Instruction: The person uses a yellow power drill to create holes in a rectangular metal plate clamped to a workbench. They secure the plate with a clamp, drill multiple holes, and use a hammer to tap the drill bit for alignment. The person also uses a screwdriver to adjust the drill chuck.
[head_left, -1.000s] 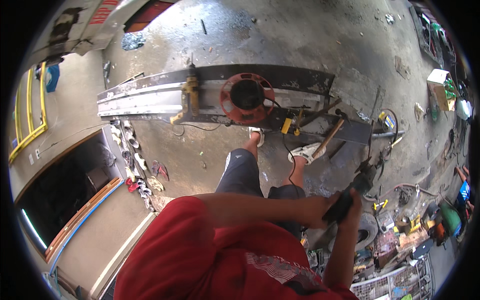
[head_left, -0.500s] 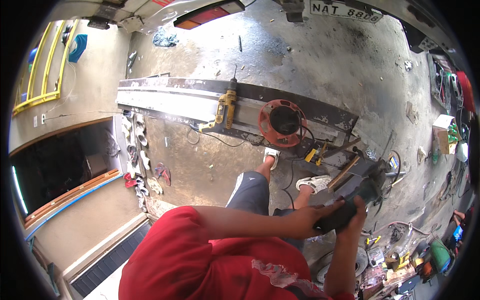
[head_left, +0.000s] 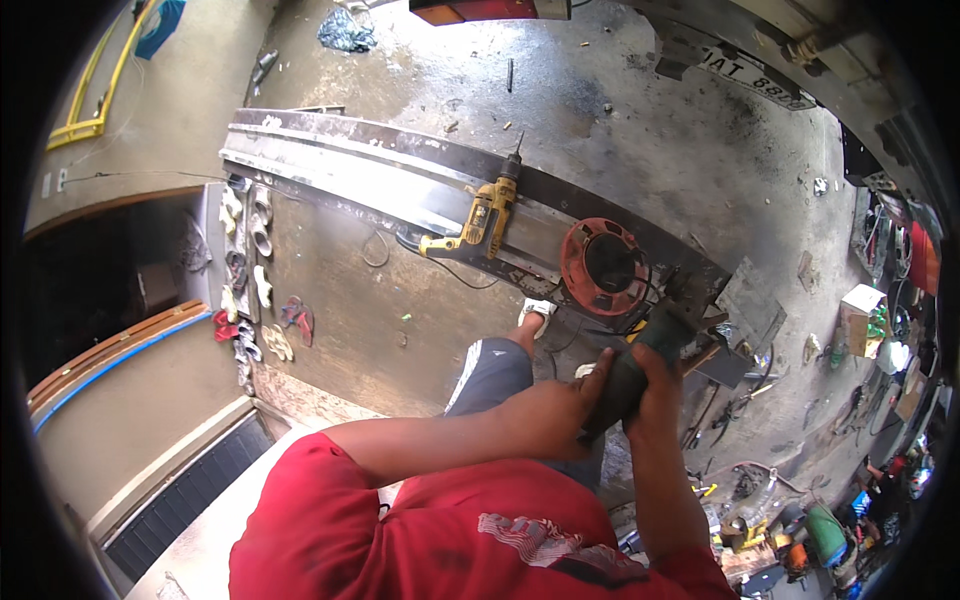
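A dark green power tool, seemingly an angle grinder [head_left: 668, 335], is held over the right end of a long metal beam [head_left: 320, 165]. My left hand [head_left: 560, 412] is closed around the rear of its body, and my right hand [head_left: 655, 390] grips it from the other side. The tool's front end is blurred, so its disc cannot be made out. Just left of the tool, an orange cord reel [head_left: 575, 265] with a black centre rests on the beam. Farther left lies a yellow corded drill [head_left: 487, 220], its bit pointing away from me.
Shoes and sandals [head_left: 262, 240] line the wall at left, beside a dark opening. A vehicle's rear with a licence plate [head_left: 750, 80] overhangs the far right. Cluttered tools and a cardboard box [head_left: 860, 315] lie along the right. Cables cross the floor near my feet.
Both my hands have brought the grinder leftward and away from me, from beside the beam's right end to over it. The view has shifted too. Drill and reel stay on the beam.
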